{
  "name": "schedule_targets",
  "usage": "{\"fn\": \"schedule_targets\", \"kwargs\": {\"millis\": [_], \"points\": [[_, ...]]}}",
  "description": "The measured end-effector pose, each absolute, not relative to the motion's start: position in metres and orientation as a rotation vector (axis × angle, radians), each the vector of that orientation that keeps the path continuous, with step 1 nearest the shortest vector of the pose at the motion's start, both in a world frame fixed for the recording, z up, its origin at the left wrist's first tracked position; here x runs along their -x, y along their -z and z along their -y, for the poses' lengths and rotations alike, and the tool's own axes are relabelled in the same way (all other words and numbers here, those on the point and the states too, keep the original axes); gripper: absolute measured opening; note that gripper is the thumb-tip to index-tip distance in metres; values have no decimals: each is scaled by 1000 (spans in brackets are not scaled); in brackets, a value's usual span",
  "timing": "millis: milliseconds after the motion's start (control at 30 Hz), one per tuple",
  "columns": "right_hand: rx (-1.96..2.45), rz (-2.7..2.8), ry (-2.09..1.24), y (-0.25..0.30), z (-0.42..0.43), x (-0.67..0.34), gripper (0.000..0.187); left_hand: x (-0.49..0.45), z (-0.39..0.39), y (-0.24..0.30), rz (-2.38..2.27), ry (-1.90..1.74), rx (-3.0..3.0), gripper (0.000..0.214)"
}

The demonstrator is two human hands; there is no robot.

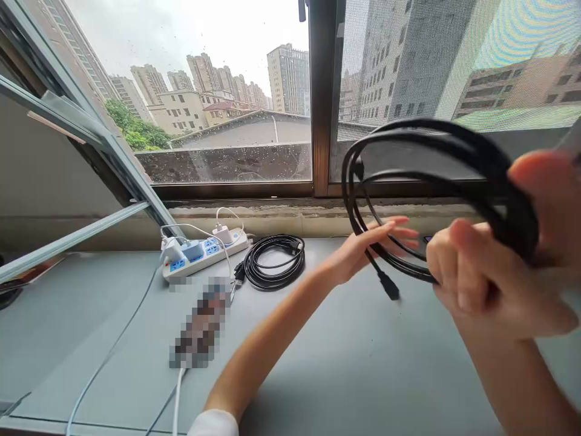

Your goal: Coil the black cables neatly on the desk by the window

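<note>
A coiled black cable [411, 142] hangs in the air in front of the window. My right hand [490, 272] is closed round the coil's right side, close to the camera and partly blurred. One cable end with a dark plug [389, 286] dangles below the loops. My left hand [363, 245] reaches up behind the coil's left side, fingers stretched out and apart. The loops cover part of it, and I cannot tell whether it touches them. A second coiled black cable [275, 284] lies on the grey table, left of my left hand.
On the table's left stands a white power strip [204, 263] with chargers plugged in. A pixelated object [200, 327] lies before it, with a white cord [178, 399] running to the front edge. A metal frame [113, 142] slants at left. The window [320, 121] stands behind.
</note>
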State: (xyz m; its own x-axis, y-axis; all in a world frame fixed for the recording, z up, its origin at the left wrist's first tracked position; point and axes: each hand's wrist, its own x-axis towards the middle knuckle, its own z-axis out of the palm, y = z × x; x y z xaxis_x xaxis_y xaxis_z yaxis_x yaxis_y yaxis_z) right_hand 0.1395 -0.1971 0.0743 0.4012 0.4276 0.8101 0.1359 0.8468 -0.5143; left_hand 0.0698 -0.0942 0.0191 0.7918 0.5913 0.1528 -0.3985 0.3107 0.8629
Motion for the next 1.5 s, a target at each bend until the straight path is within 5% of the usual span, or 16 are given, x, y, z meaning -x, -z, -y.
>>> {"fn": "schedule_targets", "kwargs": {"millis": [233,467,733,933,1500], "points": [[748,940,-492,-71,152,-171,46,-47,73,-40,-174,-1029,-1008,16],[1083,1179,4,-54,136,-176,46,-29,67,-55,-335,-1099,-1313,17],[1001,1600,365,-53,140,-174,29,-19,78,-68,-518,-1046,-1651,43],[978,1511,279,-51,137,-171,30,-18,73,-72,-545,-1089,-1488,61],[1037,1270,582,-63,148,-177,24,-28,95,-79,-437,-995,-1134,55]]}}
